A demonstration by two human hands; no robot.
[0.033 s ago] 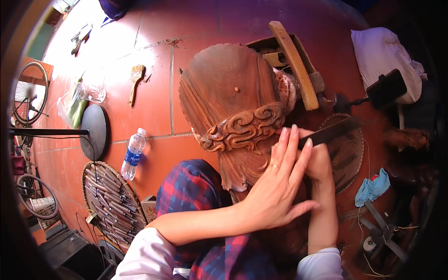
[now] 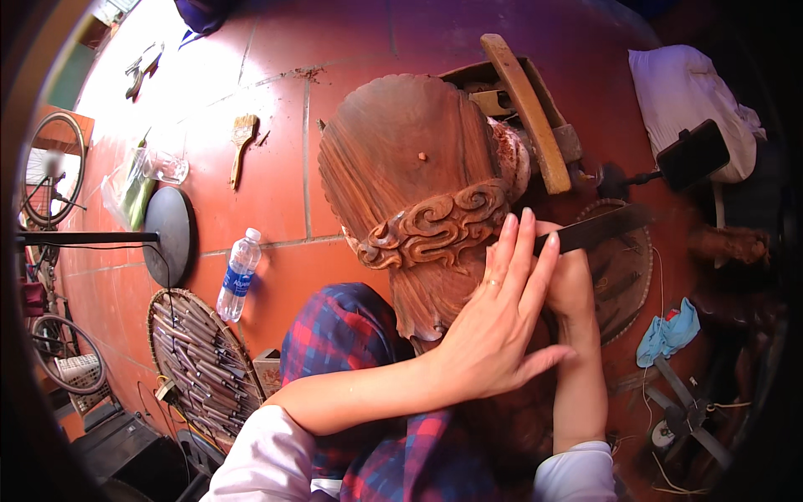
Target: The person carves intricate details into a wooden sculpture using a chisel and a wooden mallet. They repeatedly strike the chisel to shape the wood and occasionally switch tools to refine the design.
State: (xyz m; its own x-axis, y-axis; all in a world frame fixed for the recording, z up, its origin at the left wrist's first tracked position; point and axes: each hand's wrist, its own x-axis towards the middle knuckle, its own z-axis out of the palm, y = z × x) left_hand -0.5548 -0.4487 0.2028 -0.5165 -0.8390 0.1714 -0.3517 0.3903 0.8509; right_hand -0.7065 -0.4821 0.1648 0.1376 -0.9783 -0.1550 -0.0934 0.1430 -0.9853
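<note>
A carved reddish-brown wooden piece (image 2: 407, 138) with a scalloped edge and a band of swirling relief (image 2: 443, 224) stands in front of me. My right hand (image 2: 572, 287) is closed around a dark, flat, blade-like tool (image 2: 606, 228), which sticks out to the right. Its other end is hidden behind my fingers. My left hand (image 2: 495, 322) lies across the lower part of the carving, beside the right hand. Its fingers are stretched out and its thumb is spread, with a ring on one finger. Whether its fingertips touch the tool I cannot tell.
A wooden-handled tool (image 2: 527, 113) lies over a box behind the carving. At left are a brush (image 2: 241, 149), a water bottle (image 2: 240, 276), a round stand base (image 2: 170, 236) and a basket of several carving tools (image 2: 196, 368). A phone (image 2: 693, 156) and blue cloth (image 2: 667, 333) are at right.
Both hands and the dark tool have shifted very slightly away from me. The left hand stays flat and the right keeps its grip.
</note>
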